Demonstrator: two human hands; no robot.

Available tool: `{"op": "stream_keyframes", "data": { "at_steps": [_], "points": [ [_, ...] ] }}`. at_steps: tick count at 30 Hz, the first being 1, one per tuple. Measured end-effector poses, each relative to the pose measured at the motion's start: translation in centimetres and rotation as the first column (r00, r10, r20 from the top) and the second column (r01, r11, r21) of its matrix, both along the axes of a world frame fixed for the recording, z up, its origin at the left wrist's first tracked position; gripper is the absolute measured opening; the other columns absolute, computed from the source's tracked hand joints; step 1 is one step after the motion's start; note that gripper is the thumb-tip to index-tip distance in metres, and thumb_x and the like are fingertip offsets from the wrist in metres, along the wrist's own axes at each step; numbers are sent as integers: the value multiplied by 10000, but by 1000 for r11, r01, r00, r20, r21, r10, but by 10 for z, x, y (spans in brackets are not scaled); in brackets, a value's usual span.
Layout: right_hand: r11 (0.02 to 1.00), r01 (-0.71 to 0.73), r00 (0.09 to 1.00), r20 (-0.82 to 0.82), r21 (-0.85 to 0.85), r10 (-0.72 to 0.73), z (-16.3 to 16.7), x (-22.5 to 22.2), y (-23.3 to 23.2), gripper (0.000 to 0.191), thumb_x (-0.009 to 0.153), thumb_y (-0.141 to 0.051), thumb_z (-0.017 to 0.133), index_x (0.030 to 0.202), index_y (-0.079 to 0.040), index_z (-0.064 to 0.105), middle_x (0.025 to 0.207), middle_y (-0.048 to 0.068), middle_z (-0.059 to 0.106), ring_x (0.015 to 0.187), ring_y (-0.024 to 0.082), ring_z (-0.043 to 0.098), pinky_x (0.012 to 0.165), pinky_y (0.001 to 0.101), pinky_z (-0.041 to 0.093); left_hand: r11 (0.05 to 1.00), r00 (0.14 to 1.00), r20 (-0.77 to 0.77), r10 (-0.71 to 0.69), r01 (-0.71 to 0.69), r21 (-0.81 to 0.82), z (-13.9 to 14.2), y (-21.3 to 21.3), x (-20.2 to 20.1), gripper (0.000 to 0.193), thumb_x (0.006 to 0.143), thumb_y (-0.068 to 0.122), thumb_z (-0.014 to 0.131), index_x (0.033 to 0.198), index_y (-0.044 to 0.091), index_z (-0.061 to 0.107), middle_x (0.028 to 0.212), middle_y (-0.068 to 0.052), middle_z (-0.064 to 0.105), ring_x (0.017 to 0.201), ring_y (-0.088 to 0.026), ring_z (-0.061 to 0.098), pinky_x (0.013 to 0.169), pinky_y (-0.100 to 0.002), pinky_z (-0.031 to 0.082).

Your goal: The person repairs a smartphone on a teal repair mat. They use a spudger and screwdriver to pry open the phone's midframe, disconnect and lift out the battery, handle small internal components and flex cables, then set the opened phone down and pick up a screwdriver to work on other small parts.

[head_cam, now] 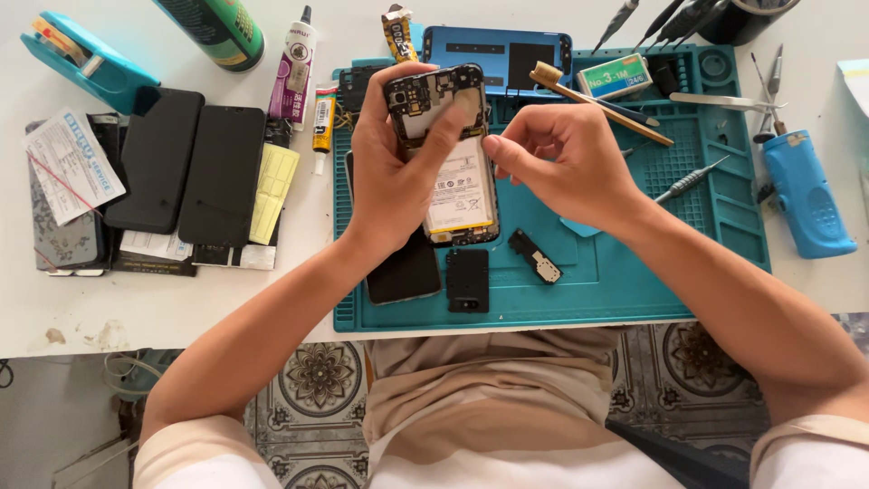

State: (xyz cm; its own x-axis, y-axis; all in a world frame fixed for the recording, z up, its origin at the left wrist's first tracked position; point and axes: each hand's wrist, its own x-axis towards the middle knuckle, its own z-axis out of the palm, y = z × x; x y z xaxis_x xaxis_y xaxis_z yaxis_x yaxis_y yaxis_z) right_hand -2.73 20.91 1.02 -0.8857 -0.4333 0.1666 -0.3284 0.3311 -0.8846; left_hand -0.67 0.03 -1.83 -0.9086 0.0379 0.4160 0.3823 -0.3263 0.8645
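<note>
A person at a white workbench [226, 299] held an opened smartphone [450, 154] above a teal repair mat [625, 281], its back cover already off and its circuit board and white-labelled battery exposed. The left hand [394, 172] was wrapped around the handset from the left, its thumb pressed across the upper board. The right hand [566, 163] hovered just beside the phone's right edge with fingers curled and thumb and forefinger pinched narrowly together; whether anything small lay between them could not be told.

Judging by what lay on the mat, disassembly was well advanced: a black plastic cover piece [468, 281] and a small speaker module [537, 256] rested near the front, beneath the phone, and a blue back cover [498, 50] lay at the far edge. The battery sat in its frame, so the handset appeared not yet fully stripped.

A dark screen panel [405, 272] lay partly under the left wrist. A wooden-handled brush [597, 100] rested to the right of the hands, with a slim metal pick [690, 179] and tweezers [724, 102] beyond it, and a blue handheld power tool [806, 195] off the mat at far right. To the left stood two black phones [190, 163] side by side, a yellow pad [272, 192], glue tubes [296, 68], a green can [217, 29] and a teal tape dispenser [86, 59]. Loose parts crowded the near mat directly under the hands, leaving little room to set the handset down.
</note>
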Motion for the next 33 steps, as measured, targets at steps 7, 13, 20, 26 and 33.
{"op": "stream_keyframes", "data": {
  "at_steps": [7, 13, 20, 26, 33],
  "points": [
    [979, -21, 980, 190, -201, 60, 5, -6, 2, 177, 1067, -217, 569, 1101, -44, 559, 947, 21, 741, 849, 33, 708, 667, 227, 607, 976, 976, -40, -213, 215, 31, -7, -4, 0, 516, 1141, 105, 625, 1543, 94, 301, 1290, -72, 599, 1178, -91, 589, 1033, -251, 521],
    [949, -63, 983, 144, -308, 112, 10, -5, 8, 166, 1104, -182, 595, 1125, -20, 624, 956, 18, 718, 826, 13, 631, 637, 202, 500, 937, 921, -197, -335, 302, -178, 20, -37, -9, 723, 1019, 435, 663, 1588, 130, 337, 1393, -83, 552, 1219, -174, 588, 1029, -318, 580],
    [978, -190, 963, 176, -86, 203, 25, -4, 14, 173, 1013, -162, 675, 1050, 0, 725, 847, -24, 712, 740, -13, 631, 593, 185, 527, 682, 545, -783, -301, -451, -576, 52, -56, -21, 631, 883, 364, 843, 1344, 64, 532, 1327, -139, 600, 1203, -343, 625, 980, -484, 594],
    [958, -283, 925, 254, -35, 283, 31, 1, 12, 203, 966, -184, 710, 1047, -5, 766, 805, -10, 731, 684, -3, 621, 552, 188, 504, 643, 458, -815, -356, -513, -569, 48, -48, -7, 255, 911, 62, 764, 1160, 67, 707, 1093, -42, 727, 1021, -242, 731, 787, -350, 628],
    [960, -276, 912, 304, -36, 274, 33, 3, 10, 210, 960, -201, 718, 1029, -10, 776, 775, -1, 732, 649, 2, 617, 529, 193, 496, 661, 514, -786, -344, -462, -592, 43, -49, -6, 254, 896, 59, 794, 1120, 56, 674, 1165, -65, 745, 1048, -250, 747, 827, -371, 641]
  ]
}}
